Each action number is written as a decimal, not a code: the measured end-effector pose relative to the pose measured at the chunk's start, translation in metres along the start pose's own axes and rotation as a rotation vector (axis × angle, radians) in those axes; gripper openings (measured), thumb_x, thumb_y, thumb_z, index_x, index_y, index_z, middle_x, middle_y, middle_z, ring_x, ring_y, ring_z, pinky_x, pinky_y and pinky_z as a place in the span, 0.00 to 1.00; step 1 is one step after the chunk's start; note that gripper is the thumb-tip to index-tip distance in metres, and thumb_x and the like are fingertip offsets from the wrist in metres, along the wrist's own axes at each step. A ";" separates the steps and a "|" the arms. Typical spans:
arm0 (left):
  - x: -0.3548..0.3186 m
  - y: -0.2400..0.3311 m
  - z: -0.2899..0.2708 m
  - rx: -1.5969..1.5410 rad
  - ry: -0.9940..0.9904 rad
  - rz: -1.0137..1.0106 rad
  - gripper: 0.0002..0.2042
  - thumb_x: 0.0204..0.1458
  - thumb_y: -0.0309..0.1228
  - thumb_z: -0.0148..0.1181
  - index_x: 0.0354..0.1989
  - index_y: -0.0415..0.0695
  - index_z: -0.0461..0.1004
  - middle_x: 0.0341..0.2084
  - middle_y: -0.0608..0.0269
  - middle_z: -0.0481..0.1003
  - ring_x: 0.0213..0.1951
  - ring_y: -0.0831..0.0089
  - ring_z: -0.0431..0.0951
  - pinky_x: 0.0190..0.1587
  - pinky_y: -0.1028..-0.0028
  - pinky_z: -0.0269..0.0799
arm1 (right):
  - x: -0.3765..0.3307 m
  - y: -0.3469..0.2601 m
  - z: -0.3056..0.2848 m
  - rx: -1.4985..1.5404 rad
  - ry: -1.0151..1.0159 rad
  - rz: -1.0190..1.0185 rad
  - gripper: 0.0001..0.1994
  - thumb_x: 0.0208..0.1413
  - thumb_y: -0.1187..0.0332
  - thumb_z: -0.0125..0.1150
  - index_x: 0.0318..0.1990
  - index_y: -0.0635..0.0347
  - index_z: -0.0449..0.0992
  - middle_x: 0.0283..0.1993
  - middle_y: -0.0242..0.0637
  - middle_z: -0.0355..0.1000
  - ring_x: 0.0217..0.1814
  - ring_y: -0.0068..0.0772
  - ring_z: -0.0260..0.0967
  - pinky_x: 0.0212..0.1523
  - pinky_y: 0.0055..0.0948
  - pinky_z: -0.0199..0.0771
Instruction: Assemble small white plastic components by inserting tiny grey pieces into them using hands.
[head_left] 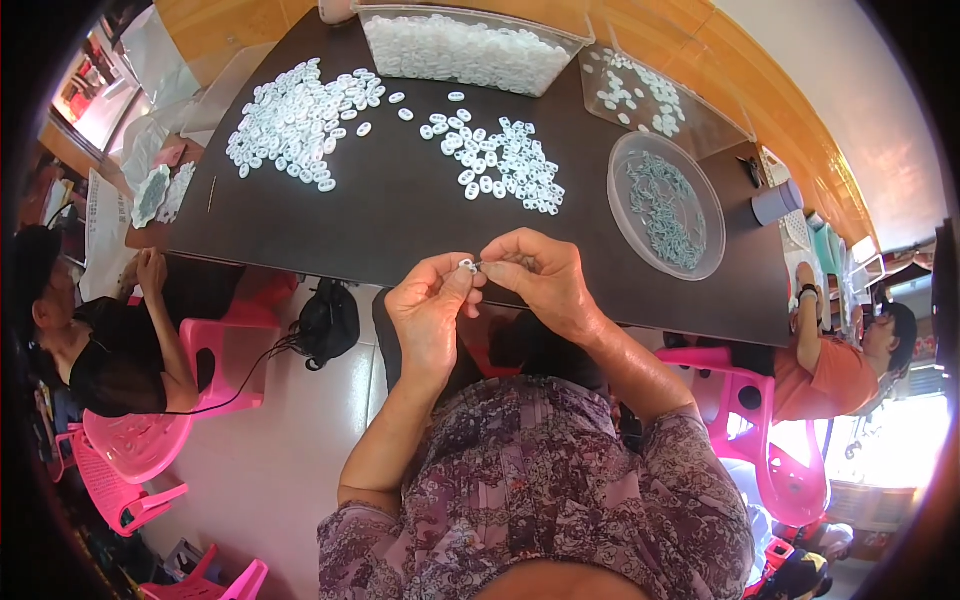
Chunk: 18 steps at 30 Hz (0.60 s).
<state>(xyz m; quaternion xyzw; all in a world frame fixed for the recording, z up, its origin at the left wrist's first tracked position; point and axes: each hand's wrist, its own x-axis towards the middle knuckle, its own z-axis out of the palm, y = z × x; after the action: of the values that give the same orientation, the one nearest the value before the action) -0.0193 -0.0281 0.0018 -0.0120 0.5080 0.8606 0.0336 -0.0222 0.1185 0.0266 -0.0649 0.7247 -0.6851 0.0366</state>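
Observation:
Just in front of the table edge, my left hand [428,302] pinches a small white oval plastic piece with holes [467,264] between thumb and fingers. My right hand [552,288] meets it from the right, thumb and forefinger pressed together against the piece's side. Whatever the right fingertips grip is too small to name. Beyond my hands lies a pile of white pieces with holes [515,165]. A larger pile of similar white ovals [290,125] spreads to the left. On the right, a round clear tray [617,225] holds many small grey-green slender parts [665,215].
A clear bin [375,50] full of white pieces stands at the back, beside a clear tray [720,125] with scattered ones. A grey-purple cup [778,203] is at the right edge. People sit left [110,350] and right [825,375], with pink chairs [225,340] nearby.

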 end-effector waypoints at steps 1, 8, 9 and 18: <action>0.001 0.000 -0.001 0.006 -0.002 0.007 0.06 0.53 0.23 0.56 0.34 0.31 0.73 0.24 0.58 0.75 0.22 0.77 0.71 0.23 0.81 0.67 | 0.000 0.001 0.001 -0.019 0.002 -0.006 0.06 0.54 0.77 0.56 0.38 0.69 0.72 0.34 0.34 0.72 0.38 0.19 0.70 0.40 0.20 0.71; 0.004 0.002 -0.006 -0.054 0.029 -0.025 0.06 0.52 0.23 0.57 0.35 0.32 0.73 0.25 0.58 0.75 0.22 0.77 0.71 0.23 0.81 0.68 | 0.017 0.009 -0.013 -0.669 0.171 -0.380 0.04 0.47 0.76 0.58 0.32 0.64 0.76 0.29 0.37 0.72 0.34 0.32 0.70 0.35 0.28 0.68; 0.006 0.002 -0.006 -0.042 0.027 -0.006 0.06 0.52 0.24 0.57 0.35 0.32 0.73 0.24 0.58 0.75 0.22 0.77 0.71 0.23 0.81 0.68 | 0.024 0.010 -0.018 -0.674 0.174 -0.389 0.04 0.47 0.76 0.58 0.32 0.64 0.76 0.29 0.37 0.72 0.34 0.32 0.70 0.35 0.28 0.68; 0.017 -0.006 -0.015 -0.044 0.031 -0.006 0.07 0.52 0.24 0.57 0.35 0.33 0.73 0.24 0.58 0.75 0.21 0.78 0.71 0.24 0.80 0.69 | 0.103 0.026 -0.031 -1.079 0.207 -0.719 0.04 0.41 0.76 0.60 0.26 0.58 0.77 0.23 0.39 0.67 0.30 0.42 0.66 0.31 0.37 0.66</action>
<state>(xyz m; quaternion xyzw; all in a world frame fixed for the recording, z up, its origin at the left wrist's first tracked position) -0.0359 -0.0376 -0.0112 -0.0276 0.4896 0.8711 0.0283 -0.1291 0.1355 0.0066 -0.2460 0.8995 -0.1976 -0.3022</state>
